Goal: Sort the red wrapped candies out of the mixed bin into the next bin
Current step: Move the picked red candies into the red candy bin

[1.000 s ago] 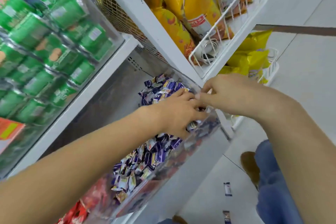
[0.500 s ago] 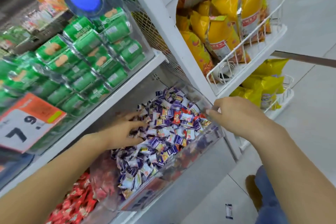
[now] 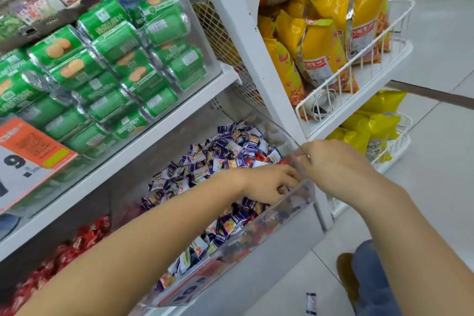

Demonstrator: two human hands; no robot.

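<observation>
- The left hand (image 3: 269, 183) is deep in the right corner of the mixed bin (image 3: 306, 194), fingers curled down into the candies. I cannot tell if it holds one.
- The right hand (image 3: 331, 164) pinches the clear wall at that corner.
- A few red candies (image 3: 264, 158) show just past the left hand, among purple ones.
- The red bin (image 3: 64, 254) is on the near left.
- A grabbed candy could slip and fall to the floor, where one wrapper (image 3: 310, 303) lies.

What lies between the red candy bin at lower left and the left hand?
In the head view, purple-wrapped candies of the mixed bin fill the stretch between the red candy bin and the left hand, crossed by the left forearm.
</observation>
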